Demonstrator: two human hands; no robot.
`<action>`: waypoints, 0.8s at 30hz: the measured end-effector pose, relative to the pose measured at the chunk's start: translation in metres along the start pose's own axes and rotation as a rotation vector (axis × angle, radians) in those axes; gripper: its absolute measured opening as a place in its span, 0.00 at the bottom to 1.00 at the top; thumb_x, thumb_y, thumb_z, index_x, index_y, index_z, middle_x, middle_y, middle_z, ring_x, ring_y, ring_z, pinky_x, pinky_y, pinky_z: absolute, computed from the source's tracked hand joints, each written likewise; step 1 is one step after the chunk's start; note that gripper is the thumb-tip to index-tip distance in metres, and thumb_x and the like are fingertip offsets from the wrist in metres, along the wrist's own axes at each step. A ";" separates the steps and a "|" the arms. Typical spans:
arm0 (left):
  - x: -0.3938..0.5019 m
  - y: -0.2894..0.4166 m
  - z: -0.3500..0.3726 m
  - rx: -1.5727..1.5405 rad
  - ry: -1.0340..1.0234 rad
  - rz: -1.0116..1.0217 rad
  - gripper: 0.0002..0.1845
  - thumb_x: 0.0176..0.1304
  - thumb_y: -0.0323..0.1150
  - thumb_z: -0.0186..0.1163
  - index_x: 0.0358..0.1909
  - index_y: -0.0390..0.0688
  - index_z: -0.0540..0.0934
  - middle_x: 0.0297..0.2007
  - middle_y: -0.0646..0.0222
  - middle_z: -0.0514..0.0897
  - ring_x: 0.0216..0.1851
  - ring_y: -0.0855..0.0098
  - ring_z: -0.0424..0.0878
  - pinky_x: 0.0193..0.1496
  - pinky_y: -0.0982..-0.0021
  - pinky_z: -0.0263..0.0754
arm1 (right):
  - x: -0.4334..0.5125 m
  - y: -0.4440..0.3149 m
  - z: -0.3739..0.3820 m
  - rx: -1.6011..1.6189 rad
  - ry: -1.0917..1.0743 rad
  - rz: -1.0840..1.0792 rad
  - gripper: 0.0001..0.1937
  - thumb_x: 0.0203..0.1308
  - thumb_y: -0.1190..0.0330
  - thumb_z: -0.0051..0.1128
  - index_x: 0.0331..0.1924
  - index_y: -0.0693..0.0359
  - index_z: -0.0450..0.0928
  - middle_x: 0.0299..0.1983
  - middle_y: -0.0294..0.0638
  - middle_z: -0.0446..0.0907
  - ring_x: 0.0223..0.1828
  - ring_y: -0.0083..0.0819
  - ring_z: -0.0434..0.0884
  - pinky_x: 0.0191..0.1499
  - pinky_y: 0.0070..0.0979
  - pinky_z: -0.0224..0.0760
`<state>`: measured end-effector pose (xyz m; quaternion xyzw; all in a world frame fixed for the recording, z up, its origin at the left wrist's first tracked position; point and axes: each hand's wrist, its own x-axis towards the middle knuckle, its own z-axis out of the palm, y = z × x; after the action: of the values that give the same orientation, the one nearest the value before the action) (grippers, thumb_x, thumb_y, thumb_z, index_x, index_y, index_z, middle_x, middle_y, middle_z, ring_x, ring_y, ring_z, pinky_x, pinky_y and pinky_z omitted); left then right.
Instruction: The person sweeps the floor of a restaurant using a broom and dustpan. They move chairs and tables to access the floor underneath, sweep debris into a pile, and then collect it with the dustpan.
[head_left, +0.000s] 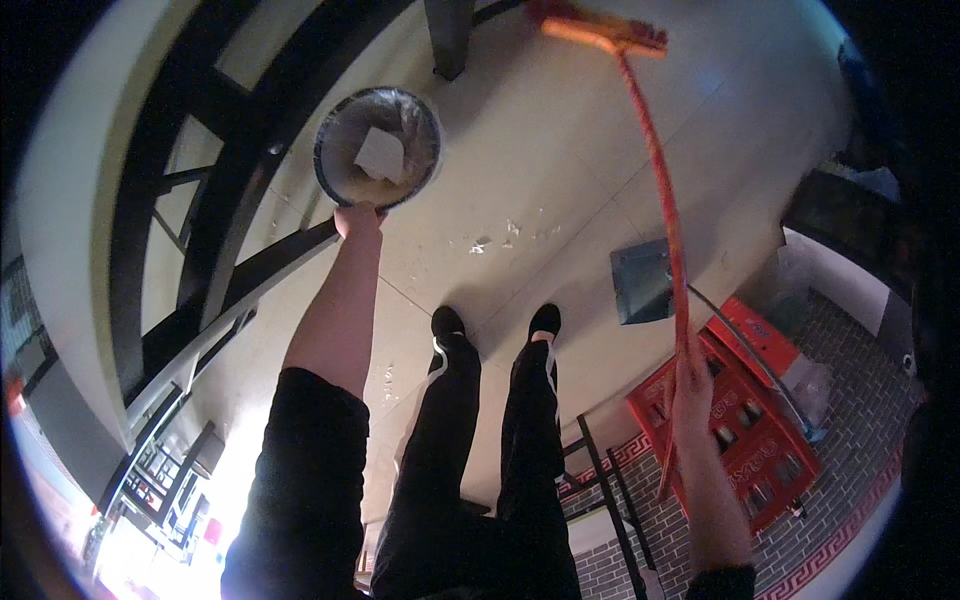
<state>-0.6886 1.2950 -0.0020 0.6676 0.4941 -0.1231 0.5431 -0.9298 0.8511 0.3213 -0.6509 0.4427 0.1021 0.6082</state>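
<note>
My left hand (360, 217) grips the near rim of a round trash bin (320, 169) lined with a clear plastic bag. Inside the bin lies a crumpled white piece, perhaps paper (380, 154). My right hand (691, 379) is closed around the long orange-red handle of a broom (658, 165). The broom's head (600, 34) is far ahead, at the top of the view. Small white scraps (480, 245) are scattered on the tiled floor (555, 285) between the bin and the broom. A grey dustpan (641, 283) lies on the floor, partly behind the broom handle.
Red bottle crates (761, 450) stand at the right by a brick-patterned wall (847, 480); the dustpan's long handle (757, 352) leans across them. Dark table or bench frames (247, 112) line the left. A black metal stand (607, 480) is near my right leg. More scraps (388, 382) lie near my left foot.
</note>
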 end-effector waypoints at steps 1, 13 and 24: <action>-0.017 0.018 0.026 -0.136 -0.014 -0.098 0.11 0.52 0.21 0.52 0.38 0.40 0.73 0.33 0.60 0.79 0.31 0.64 0.81 0.23 0.68 0.79 | 0.032 -0.012 0.010 -0.136 0.101 0.113 0.20 0.66 0.70 0.40 0.62 0.47 0.63 0.51 0.30 0.72 0.16 0.08 0.61 0.15 0.07 0.54; -0.076 0.022 0.033 -0.182 -0.188 -0.271 0.23 0.56 0.40 0.60 0.48 0.39 0.65 0.43 0.59 0.69 0.47 0.56 0.72 0.42 0.56 0.77 | -0.117 0.092 -0.015 -0.190 0.035 0.219 0.22 0.65 0.67 0.41 0.63 0.52 0.60 0.28 0.30 0.71 0.18 0.13 0.63 0.19 0.12 0.58; -0.232 -0.075 -0.158 0.259 -0.373 -0.320 0.23 0.51 0.32 0.60 0.51 0.45 0.69 0.42 0.67 0.73 0.40 0.71 0.74 0.38 0.65 0.76 | -0.289 0.006 -0.063 -0.151 -0.010 0.544 0.21 0.65 0.69 0.41 0.63 0.51 0.61 0.18 0.28 0.66 0.14 0.16 0.63 0.16 0.12 0.55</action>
<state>-0.9186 1.3002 0.1757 0.6107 0.4650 -0.3902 0.5084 -1.1291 0.9267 0.5263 -0.5511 0.5893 0.2978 0.5102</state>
